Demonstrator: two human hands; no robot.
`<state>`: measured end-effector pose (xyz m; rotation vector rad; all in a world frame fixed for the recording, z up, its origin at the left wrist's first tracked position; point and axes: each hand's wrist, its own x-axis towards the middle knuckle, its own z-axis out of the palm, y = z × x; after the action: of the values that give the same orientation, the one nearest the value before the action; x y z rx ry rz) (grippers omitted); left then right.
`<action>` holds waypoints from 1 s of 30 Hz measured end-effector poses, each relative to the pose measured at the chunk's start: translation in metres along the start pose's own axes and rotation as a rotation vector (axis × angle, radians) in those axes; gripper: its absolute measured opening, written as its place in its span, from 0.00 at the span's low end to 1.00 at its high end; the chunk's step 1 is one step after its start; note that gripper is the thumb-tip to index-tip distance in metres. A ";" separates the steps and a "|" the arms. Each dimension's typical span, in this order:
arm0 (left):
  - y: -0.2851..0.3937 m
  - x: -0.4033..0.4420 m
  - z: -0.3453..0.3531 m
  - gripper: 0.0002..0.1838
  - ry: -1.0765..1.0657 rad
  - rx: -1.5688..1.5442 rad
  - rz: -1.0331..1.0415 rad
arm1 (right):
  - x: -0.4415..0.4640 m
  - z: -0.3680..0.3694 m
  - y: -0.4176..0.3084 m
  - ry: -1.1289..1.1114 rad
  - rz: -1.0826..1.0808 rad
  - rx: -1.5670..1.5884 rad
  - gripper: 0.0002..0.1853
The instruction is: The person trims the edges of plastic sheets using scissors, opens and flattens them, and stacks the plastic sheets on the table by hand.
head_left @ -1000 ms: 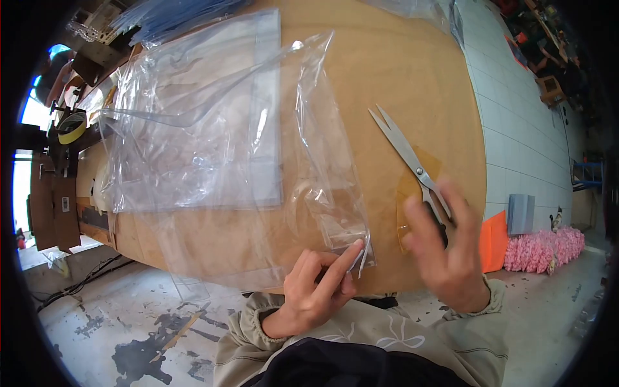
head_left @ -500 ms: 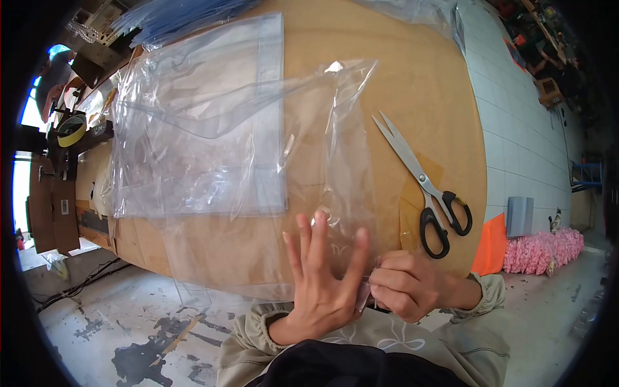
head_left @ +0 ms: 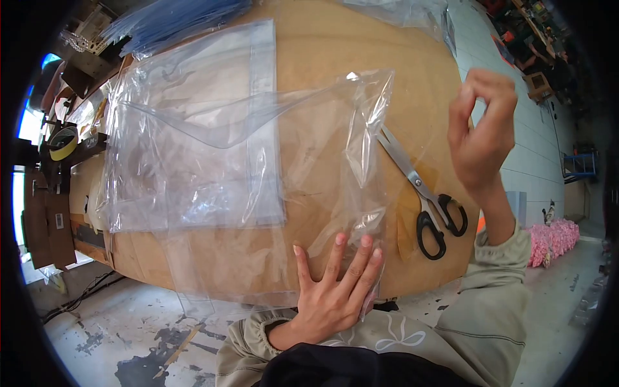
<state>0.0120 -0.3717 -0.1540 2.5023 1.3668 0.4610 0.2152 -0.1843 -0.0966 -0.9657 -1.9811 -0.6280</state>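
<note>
My left hand (head_left: 336,284) lies flat with its fingers spread, pressing on the near right corner of a clear plastic sheet (head_left: 316,155). My right hand (head_left: 482,122) is raised past the right edge of the table, thumb and fingertips brought together in a pinch; anything between them is too small to make out. Scissors (head_left: 419,184) with black handles rest on the table between my hands, the blade tips beside or just under the sheet's right edge. A stack of clear plastic pieces (head_left: 264,135) lies under the sheet's left part.
The brown table (head_left: 425,84) has a bundle of blue-tinted strips (head_left: 174,26) at its far left and more clear plastic (head_left: 412,16) at the far edge. Yellow tape (head_left: 63,145) stands at the left. Pink fluffy material (head_left: 553,242) lies beyond the right side.
My right hand first came to the sheet's corner beside my left hand, then rose away to the far right. My left hand opened and flattened. The sheet's right part shifted toward the scissors.
</note>
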 end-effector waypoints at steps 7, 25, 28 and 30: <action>0.002 0.000 0.002 0.36 -0.042 -0.009 -0.014 | 0.071 0.039 0.090 0.174 0.133 -0.419 0.09; -0.002 0.002 -0.009 0.31 0.015 -0.226 -0.103 | 0.113 0.001 0.239 -0.031 0.421 -0.468 0.19; -0.007 -0.001 -0.013 0.29 0.186 -0.590 -0.166 | 0.033 -0.056 0.280 -0.038 0.246 -0.810 0.15; -0.011 -0.006 0.004 0.28 0.422 -0.815 -0.142 | -0.017 -0.102 0.262 -0.133 0.348 -0.915 0.16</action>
<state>0.0026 -0.3713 -0.1628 1.6825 1.1358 1.2657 0.4805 -0.1114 -0.0361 -1.8772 -1.5379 -1.3303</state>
